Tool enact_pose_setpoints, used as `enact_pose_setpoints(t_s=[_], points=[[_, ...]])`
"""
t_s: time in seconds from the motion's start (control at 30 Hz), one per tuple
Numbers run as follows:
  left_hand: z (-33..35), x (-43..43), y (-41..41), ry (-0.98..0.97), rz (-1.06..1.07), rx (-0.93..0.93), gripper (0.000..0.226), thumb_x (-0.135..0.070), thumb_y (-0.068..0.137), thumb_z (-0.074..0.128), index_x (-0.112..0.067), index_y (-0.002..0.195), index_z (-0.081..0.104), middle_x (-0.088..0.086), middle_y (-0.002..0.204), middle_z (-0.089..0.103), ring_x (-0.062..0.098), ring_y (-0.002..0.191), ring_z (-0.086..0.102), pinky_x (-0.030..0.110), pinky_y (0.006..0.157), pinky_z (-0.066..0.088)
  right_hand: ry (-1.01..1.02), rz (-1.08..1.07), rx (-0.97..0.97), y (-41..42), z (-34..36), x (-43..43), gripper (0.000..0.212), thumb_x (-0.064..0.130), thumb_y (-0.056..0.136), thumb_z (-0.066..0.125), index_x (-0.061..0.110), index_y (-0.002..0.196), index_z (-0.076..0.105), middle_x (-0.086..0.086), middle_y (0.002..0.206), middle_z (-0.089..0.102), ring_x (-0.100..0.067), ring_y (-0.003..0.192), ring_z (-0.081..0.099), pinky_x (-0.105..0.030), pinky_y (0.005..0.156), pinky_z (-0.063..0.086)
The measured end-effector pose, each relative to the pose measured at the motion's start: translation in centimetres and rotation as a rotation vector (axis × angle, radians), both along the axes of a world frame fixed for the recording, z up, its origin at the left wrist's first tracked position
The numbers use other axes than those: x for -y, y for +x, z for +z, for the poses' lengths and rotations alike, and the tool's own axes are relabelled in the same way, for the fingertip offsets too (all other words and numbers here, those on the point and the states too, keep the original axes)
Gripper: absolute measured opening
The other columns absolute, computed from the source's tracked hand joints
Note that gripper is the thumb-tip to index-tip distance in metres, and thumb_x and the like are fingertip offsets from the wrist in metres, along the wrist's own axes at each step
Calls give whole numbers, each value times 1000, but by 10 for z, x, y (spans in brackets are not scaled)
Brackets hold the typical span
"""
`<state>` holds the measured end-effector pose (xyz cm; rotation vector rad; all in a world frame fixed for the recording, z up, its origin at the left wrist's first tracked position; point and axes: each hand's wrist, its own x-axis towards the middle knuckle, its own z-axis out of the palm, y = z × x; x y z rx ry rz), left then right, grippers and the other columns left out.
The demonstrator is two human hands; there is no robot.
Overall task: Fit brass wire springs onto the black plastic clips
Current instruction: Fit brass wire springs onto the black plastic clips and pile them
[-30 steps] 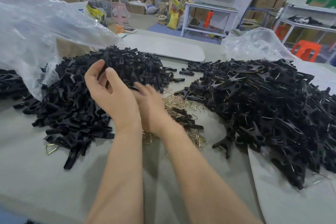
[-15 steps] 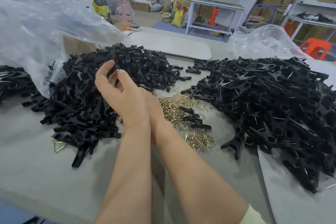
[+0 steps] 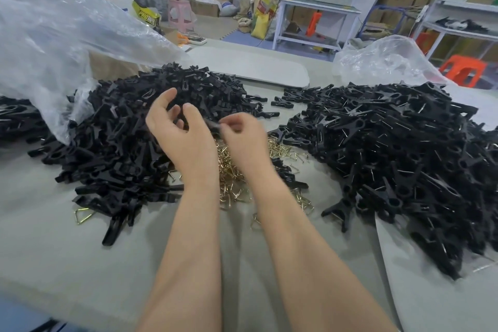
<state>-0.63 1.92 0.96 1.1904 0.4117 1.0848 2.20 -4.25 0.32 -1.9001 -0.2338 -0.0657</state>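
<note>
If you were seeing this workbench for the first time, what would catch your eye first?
Two big heaps of black plastic clips dominate the table: the left heap lies partly under a clear plastic bag, and the right heap spreads toward the right edge. Between them glints a small pile of brass springs, and above it the right hand pinches a blurred dark piece beside the loosely curled left hand.
</note>
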Motion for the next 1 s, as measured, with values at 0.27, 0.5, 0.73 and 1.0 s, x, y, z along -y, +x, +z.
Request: enact_pose_setpoints(t_s=[0.27,0.5,0.73,1.0], points=[[-11,18,5,84,-639,-252,19,-16,88,65,-20,106,57,-1,85,71,10,78,68,23,71,52,464,-27,-127,-10,7,65,5,5,89,62,9,88,61,-6,81,67,-9,67,68,-24,73,57],[6,-3,0,-485,-240,228,22,6,89,52,-11,103,48,3,82,63,7,64,64,18,68,50,-426,130,211,-1,-7,12,31,25,90,60,20,121,62,1,122,62,-17,115,55,-32,99,43],[11,-6,-5,-542,-255,318,15,-9,95,55,-10,80,53,-2,72,63,12,76,67,20,74,52,-921,324,216,7,-20,-34,30,19,92,44,15,119,57,-8,121,54,-29,117,48,-46,102,27],[7,-10,-2,-669,-330,291,10,-9,96,52,-4,106,54,8,93,64,14,84,69,19,74,54,-746,117,374,-4,-20,-19,19,21,91,50,19,109,54,-4,109,63,-27,107,55,-41,93,34]])
